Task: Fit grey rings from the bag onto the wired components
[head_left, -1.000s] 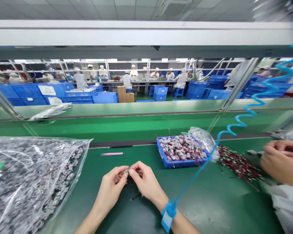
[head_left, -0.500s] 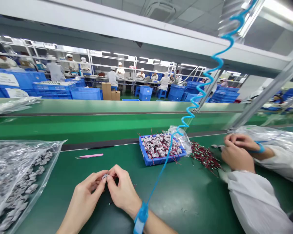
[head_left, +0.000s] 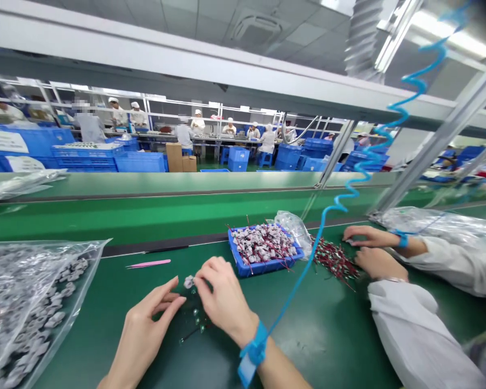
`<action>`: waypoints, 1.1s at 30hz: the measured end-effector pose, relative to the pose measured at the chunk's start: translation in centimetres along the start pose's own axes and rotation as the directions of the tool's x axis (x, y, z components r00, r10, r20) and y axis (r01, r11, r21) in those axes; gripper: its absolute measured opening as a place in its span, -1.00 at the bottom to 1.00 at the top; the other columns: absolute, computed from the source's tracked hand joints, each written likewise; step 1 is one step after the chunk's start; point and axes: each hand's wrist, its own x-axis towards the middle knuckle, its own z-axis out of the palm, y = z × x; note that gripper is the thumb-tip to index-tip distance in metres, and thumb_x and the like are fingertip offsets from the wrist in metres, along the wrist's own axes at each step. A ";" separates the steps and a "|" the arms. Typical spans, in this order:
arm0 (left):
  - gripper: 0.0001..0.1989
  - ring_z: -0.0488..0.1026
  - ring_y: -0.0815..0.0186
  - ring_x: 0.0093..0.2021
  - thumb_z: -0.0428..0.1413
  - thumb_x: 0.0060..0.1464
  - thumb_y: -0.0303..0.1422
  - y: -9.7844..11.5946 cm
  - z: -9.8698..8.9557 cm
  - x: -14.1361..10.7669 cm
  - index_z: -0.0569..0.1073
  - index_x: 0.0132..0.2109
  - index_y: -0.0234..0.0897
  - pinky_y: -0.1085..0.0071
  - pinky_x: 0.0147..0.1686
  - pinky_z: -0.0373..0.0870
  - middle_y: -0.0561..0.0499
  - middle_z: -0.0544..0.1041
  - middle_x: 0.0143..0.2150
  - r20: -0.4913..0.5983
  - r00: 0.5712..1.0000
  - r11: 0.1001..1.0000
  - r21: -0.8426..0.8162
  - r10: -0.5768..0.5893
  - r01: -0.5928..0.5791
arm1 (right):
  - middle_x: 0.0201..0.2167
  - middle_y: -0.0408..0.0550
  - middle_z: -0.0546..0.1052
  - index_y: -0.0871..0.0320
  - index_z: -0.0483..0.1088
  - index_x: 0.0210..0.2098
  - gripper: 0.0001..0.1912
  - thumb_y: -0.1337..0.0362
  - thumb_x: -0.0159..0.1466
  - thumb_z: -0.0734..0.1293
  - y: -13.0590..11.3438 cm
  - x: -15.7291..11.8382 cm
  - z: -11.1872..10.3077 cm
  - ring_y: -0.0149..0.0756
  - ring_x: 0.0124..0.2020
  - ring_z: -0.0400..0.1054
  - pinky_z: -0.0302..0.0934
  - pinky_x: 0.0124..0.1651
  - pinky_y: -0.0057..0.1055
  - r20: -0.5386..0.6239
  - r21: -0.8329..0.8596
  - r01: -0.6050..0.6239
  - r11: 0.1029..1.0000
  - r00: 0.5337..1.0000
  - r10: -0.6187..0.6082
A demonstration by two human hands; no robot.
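My right hand (head_left: 222,300) pinches a small grey plastic part (head_left: 189,281) between its fingertips, just above the green work surface. A blue wrist strap (head_left: 254,351) circles that wrist. To the left, my left hand (head_left: 148,324) has its thumb and fingers apart, with nothing between them. Several tiny green-tipped pieces with dark wires (head_left: 197,320) lie on the surface between the hands. Beyond the right hand stands a shallow blue tray (head_left: 263,267) heaped with grey parts (head_left: 265,242) that carry red wires. Pink tweezers (head_left: 152,263) lie beyond my left hand.
A clear bag of grey parts (head_left: 48,302) covers the left side. Right of the tray are a crumpled clear bag (head_left: 291,227) and a heap of red wires (head_left: 336,260), by a co-worker's hands (head_left: 375,254). A coiled blue cord (head_left: 308,259) runs from my strap upward.
My hands have parted; the left has let go and the right has moved right and away with the grey part. Small wired pieces now show between them. The co-worker's hands have lowered toward the surface.
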 end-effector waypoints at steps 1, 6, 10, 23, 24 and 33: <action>-0.57 0.59 0.24 -0.32 0.17 -0.01 -0.10 0.1 0.0 0.0 0.50 -0.02 -0.18 0.42 -0.27 0.56 0.01 0.61 -0.23 -0.004 1.000 0.999 0.026 0.024 -0.024 | -0.35 -0.09 0.39 0.13 0.38 -0.42 -0.83 0.39 0.30 0.24 0.6 0.2 -1.2 -0.29 -0.25 0.23 0.10 -0.14 -0.34 -0.040 -0.016 0.009 1.000 0.999 -0.009; -0.67 0.58 0.25 -0.32 0.13 0.05 -0.11 0.6 -0.1 -0.2 0.53 -0.08 -0.14 0.49 -0.43 0.52 -0.01 0.59 -0.17 -0.043 0.989 0.985 0.103 0.140 -0.135 | -0.30 -0.05 0.41 0.10 0.46 -0.40 -0.83 0.33 0.30 0.27 5.2 0.3 -6.5 -0.22 -0.19 0.22 0.07 -0.12 -0.24 -0.209 -0.159 0.023 0.987 0.976 -0.056; -0.69 0.57 0.25 -0.31 0.11 0.06 -0.09 0.4 0.0 -0.4 0.53 -0.10 -0.10 0.56 -0.68 0.36 0.01 0.58 -0.12 -0.025 0.989 0.984 0.101 0.147 -0.144 | -0.20 -0.01 0.40 0.08 0.50 -0.40 -0.86 0.34 0.27 0.31 8.1 -0.3 -7.4 -0.12 -0.09 0.18 0.05 -0.10 -0.18 -0.249 -0.332 -0.025 0.943 0.966 -0.062; -0.77 0.50 0.20 -0.15 0.03 0.16 -0.19 0.4 -0.3 0.2 0.53 -0.17 -0.12 0.44 -0.26 0.45 -0.01 0.53 -0.12 -0.017 0.982 0.963 0.204 0.186 -0.179 | -0.35 -0.09 0.39 0.12 0.38 -0.37 -0.82 0.46 0.29 0.20 3.3 -0.5 -5.5 -0.31 -0.29 0.29 0.19 -0.22 -0.38 0.111 0.076 -0.007 0.997 0.994 -0.002; -0.77 0.49 0.22 -0.17 0.02 0.16 -0.20 0.5 -0.4 0.2 0.53 -0.17 -0.14 0.44 -0.25 0.44 -0.02 0.51 -0.13 -0.019 0.983 0.962 0.208 0.184 -0.176 | -0.37 -0.11 0.40 0.13 0.37 -0.40 -0.82 0.48 0.26 0.22 2.7 -0.4 -4.6 -0.33 -0.31 0.30 0.19 -0.24 -0.41 0.209 0.080 -0.010 0.997 0.978 -0.007; -0.76 0.47 0.30 -0.30 -0.02 0.18 -0.27 1.5 -1.1 0.3 0.51 -0.18 -0.23 0.42 -0.28 0.44 -0.07 0.44 -0.18 0.031 0.990 0.969 0.199 0.141 -0.144 | -0.35 0.05 0.46 0.17 0.34 -0.44 -0.88 0.47 0.11 0.36 0.4 -0.4 2.7 -0.07 -0.24 0.33 0.17 -0.18 -0.22 0.356 -0.304 0.046 0.951 0.932 0.068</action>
